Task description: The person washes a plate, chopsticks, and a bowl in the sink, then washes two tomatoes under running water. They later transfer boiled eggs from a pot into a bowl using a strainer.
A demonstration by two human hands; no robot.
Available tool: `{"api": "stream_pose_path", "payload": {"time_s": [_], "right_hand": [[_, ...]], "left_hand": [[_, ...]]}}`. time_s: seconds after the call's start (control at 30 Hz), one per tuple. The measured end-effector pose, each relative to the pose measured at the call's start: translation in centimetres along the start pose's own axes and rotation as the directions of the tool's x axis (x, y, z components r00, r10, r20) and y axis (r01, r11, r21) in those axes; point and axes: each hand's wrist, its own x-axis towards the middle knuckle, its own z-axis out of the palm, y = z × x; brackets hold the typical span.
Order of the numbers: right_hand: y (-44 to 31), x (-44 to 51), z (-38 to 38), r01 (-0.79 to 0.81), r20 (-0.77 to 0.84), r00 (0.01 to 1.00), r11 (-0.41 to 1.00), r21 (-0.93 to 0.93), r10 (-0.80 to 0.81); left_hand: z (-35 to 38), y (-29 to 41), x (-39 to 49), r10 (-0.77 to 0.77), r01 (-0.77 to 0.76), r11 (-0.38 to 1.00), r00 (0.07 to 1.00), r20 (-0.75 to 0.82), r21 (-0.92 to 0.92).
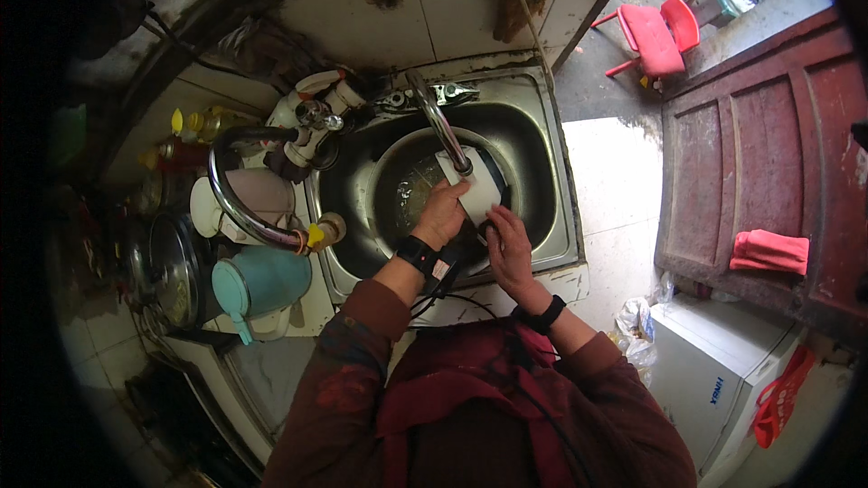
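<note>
Over a stainless steel sink [553, 217], my left hand [442, 213] holds a flat, white, board-like object [480, 191] with a dark edge by its lower left side, thumb on top. My right hand [508, 247] is at the object's lower end, its fingers bent against it; whether it grips cannot be told. The spout of a chrome faucet [434, 112] ends just over the white object. Beneath it, a round metal basin [383, 230] with some water sits in the sink. Both wrists wear black bands.
Left of the sink stand a teal pitcher [261, 281], a pinkish-white jug [254, 203], a curved chrome pipe [227, 196] and several bottles. A red chair [654, 41], a wooden door [739, 176] and a white cabinet-like box [712, 352] are on the right.
</note>
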Motion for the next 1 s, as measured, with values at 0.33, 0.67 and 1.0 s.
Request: {"api": "stream_pose_path", "payload": {"time_s": [0.33,0.67,1.0], "right_hand": [[2.6,14.4,0.8,-0.406,0.740,0.625,0.913,0.036,0.249],[5.6,5.0,2.6,-0.575,0.510,0.816,0.294,0.763,0.271],[-3.3,5.3,3.2,0.354,0.200,0.934,0.831,-0.429,-0.295]], "left_hand": [[-2.4,1.5,-4.2,-0.182,0.049,0.892,0.949,0.257,0.449],[-4.7,3.2,-4.3,-0.149,0.039,0.960,0.910,0.387,0.278],[-4.8,2.6,-4.6,-0.209,-0.090,0.703,0.922,0.326,0.706]]}}
